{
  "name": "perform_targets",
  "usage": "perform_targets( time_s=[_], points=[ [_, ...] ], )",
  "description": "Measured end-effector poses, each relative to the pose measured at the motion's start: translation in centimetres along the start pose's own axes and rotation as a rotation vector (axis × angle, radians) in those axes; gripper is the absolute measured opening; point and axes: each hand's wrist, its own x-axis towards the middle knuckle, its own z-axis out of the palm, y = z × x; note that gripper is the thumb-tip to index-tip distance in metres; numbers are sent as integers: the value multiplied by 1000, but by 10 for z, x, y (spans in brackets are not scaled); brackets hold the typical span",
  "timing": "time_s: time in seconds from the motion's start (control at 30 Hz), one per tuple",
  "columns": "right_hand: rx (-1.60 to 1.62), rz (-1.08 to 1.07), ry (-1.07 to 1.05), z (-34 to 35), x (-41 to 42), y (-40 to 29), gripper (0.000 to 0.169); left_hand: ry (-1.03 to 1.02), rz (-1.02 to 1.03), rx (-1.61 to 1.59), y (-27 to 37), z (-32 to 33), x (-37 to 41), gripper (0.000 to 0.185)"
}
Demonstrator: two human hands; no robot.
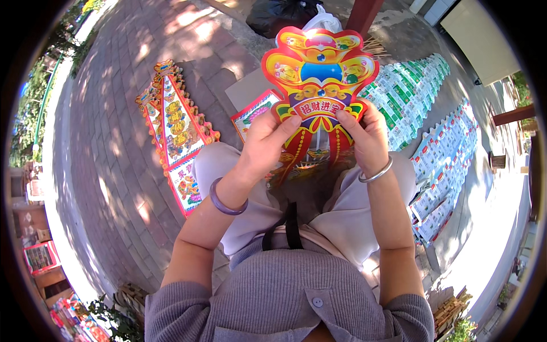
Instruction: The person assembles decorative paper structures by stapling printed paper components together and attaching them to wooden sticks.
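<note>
Both hands hold up a printed die-cut paper or card decoration (321, 72), mostly red and yellow with a blue centre and a band of writing. My left hand (265, 139) pinches its lower left edge, thumb on the front face. At the lower right edge, my right hand (369, 134) grips it the same way. Printed red ribbons hang in the lower part, between my knees. Behind the held piece, a white panel with a red border and pink flower (256, 112) is partly hidden.
Stacked triangular printed panels (175, 128) lie on the paving at left. To the right spread overlapping green-and-white printed sheets (406, 100) and blue-white ones (444, 162). A black plastic bag (277, 17) and a dark red post (363, 17) stand ahead.
</note>
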Motion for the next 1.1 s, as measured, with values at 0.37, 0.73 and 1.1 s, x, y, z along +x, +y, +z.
perform_targets(
  time_s=[0.37, 0.73, 1.1],
  points=[
    [46, -48, -21, 7, -2, -3, 22, -8, -69, -35, 4, 1, 6, 31],
    [-6, -14, 2, 1, 0, -3, 18, -6, -78, 98, 3, -4, 10, 29],
    [-253, 29, -201, -7, 0, -7, 30, 156, -22, 46, 15, -6, 16, 26]
  ],
)
